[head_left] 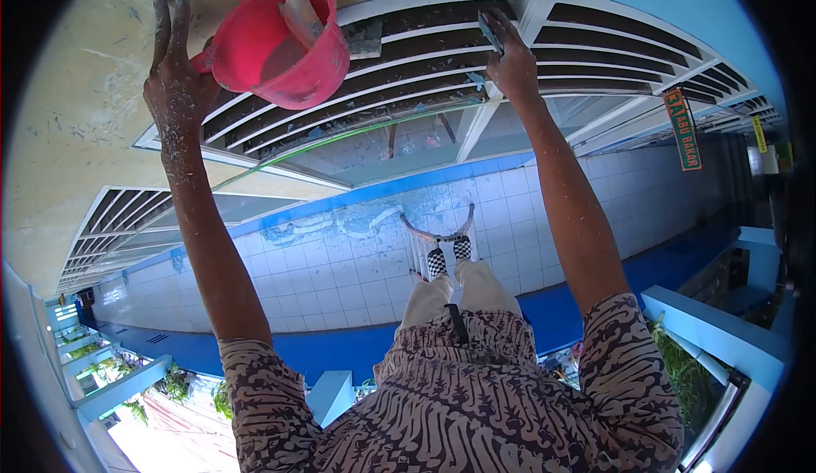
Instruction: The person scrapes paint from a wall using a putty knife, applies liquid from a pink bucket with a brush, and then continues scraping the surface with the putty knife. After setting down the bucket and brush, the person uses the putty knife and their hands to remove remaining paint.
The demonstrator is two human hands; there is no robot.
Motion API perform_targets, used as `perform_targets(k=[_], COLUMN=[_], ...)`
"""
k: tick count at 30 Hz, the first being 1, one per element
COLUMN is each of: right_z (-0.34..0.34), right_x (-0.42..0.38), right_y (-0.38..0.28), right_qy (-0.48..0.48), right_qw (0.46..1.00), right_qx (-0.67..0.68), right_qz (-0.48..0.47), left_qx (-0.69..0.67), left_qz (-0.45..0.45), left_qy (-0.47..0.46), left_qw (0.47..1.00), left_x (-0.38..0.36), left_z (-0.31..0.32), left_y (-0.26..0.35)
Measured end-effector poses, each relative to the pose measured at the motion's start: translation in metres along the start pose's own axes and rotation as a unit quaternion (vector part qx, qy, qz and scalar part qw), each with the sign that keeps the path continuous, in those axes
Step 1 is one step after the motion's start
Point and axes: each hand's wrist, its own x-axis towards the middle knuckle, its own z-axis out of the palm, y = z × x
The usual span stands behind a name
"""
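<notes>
My left hand point(177, 90), flecked with pale paint chips, has its thumb and lower fingers closed around the handle of a red plastic dipper point(255, 44). Two of its fingers reach up against the yellowish wall. A pale-handled tool point(297, 5) stands in the dipper, its lower end inside. Higher up on the right, my right hand point(512, 65) grips a small flat scraper point(490, 33) against the white louvre slats point(433, 27). Bits of peeled blue paint point(476, 79) cling to the slats near it.
Below my body a small stool point(438, 237) is under my feet on the white tiled floor point(340, 273). A green string point(340, 131) runs along the windows. Light blue railings point(714, 328) stand behind me. A hanging sign point(682, 130) is at right.
</notes>
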Motion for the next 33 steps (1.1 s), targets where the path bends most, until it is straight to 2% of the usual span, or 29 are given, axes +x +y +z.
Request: perform_targets(k=[5, 13, 15, 17, 19, 21, 23, 25, 27, 29, 31, 33], right_z=[0.003, 0.005, 0.007, 0.008, 0.011, 0.013, 0.015, 0.017, 0.018, 0.021, 0.027, 0.024], right_x=[0.005, 0.006, 0.004, 0.003, 0.002, 0.001, 0.000, -0.001, -0.001, -0.002, -0.001, -0.001], right_y=[0.000, 0.002, 0.003, 0.004, 0.005, 0.007, 0.008, 0.007, 0.003, 0.003, 0.007, 0.000], right_qy=[0.015, 0.005, 0.023, 0.032, 0.045, 0.041, 0.045, 0.045, 0.076, 0.071, 0.096, 0.082], right_qw=[1.000, 1.000, 1.000, 0.999, 0.999, 0.999, 0.998, 0.998, 0.994, 0.995, 0.991, 0.991], right_qx=[0.019, 0.003, -0.003, 0.005, -0.007, -0.013, -0.023, -0.020, -0.034, -0.029, -0.025, -0.039], right_qz=[-0.006, 0.002, -0.009, -0.014, -0.024, -0.028, -0.034, -0.039, -0.075, -0.068, -0.088, -0.096], left_qx=[0.007, -0.013, -0.032, -0.086, -0.063, -0.120, -0.138, -0.147, -0.142, -0.151, -0.190, -0.208], left_qz=[-0.038, -0.049, -0.102, -0.096, -0.070, -0.164, -0.207, -0.222, -0.198, -0.206, -0.210, -0.220], left_qy=[-0.032, -0.032, -0.042, -0.024, -0.029, -0.100, -0.139, -0.189, -0.220, -0.307, -0.325, -0.340], left_qw=[0.999, 0.998, 0.993, 0.991, 0.995, 0.974, 0.959, 0.945, 0.945, 0.917, 0.902, 0.890], left_x=[0.002, -0.017, -0.037, -0.068, -0.109, -0.153, -0.194, -0.236, -0.281, -0.323, -0.360, -0.399], left_z=[-0.007, -0.012, -0.015, -0.011, -0.007, -0.003, 0.003, 0.009, 0.017, 0.020, 0.029, 0.038], left_y=[0.009, 0.026, 0.045, 0.060, 0.074, 0.100, 0.129, 0.155, 0.178, 0.201, 0.224, 0.244])
